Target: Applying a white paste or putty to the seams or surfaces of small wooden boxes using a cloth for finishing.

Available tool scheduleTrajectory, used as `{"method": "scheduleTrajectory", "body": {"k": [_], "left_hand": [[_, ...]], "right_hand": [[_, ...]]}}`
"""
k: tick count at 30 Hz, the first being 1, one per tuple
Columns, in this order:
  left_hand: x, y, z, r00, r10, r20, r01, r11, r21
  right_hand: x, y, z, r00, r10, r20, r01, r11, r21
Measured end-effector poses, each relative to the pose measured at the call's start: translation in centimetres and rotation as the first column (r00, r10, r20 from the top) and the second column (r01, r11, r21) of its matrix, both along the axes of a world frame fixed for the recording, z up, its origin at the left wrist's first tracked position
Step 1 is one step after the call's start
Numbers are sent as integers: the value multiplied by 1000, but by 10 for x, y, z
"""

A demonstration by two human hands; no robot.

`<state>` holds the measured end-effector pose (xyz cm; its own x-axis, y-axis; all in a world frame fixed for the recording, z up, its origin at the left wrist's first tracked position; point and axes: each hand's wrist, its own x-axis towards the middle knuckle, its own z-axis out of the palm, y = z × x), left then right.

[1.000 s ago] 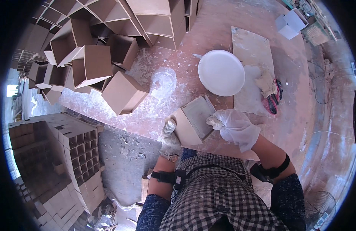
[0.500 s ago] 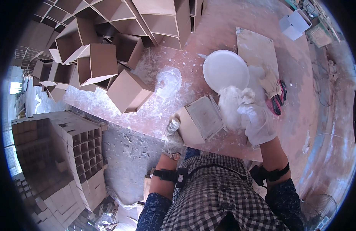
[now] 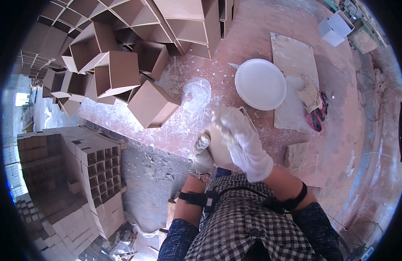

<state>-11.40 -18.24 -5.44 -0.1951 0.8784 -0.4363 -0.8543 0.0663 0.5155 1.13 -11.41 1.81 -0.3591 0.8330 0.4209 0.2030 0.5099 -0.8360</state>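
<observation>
Small tan box (image 3: 220,150) in front of me, just above my lap, at the near edge of the splattered pinkish tabletop (image 3: 340,130). My left hand (image 3: 202,155) (grubby glove) is closed around its left side, grip pressed onto the wall; something pale sits at the fingertips, too blurred to name. My right hand (image 3: 242,139), in a white-caked glove, lies over the top of the box with fingers partly curled; whether that grip pinches a rag or just presses flat I cannot tell, the glove hides it. The white round dish (image 3: 260,84) sits just beyond the box, apart from both hands, beside a long board (image 3: 292,56) smeared white with a crumpled rag (image 3: 309,96) and a red-and-black tool on it. How far along, by my reckoning: this one box is mid-coating, its front face partly covered by my hand. To the left, a heap of bare brown boxes (image 3: 122,69) looks untouched, so plenty remains. Stacks of pale gridded pieces (image 3: 96,169) lower left may be finished stock, but I can't be sure.
</observation>
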Motion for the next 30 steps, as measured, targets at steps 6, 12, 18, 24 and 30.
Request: {"method": "scheduleTrajectory", "body": {"k": [6,12,18,24,30], "left_hand": [[-6,-11,-34,998,59,0,-59,995,-79],[-4,-4,-5,999,-9,-52,8,1000,-20],[-6,-2,-10,994,-107,-27,107,994,33],[0,-7,-20,993,19,-121,-22,999,-26],[14,9,21,988,-72,-137,74,997,13]], "right_hand": [[68,-23,35,780,305,546,-417,904,91],[100,6,38,950,288,119,-163,784,-600],[35,64,3,597,-292,-747,-643,383,-664],[63,-1,8,924,51,-380,-322,643,-695],[62,-82,51,968,-236,-89,126,759,-639]]}}
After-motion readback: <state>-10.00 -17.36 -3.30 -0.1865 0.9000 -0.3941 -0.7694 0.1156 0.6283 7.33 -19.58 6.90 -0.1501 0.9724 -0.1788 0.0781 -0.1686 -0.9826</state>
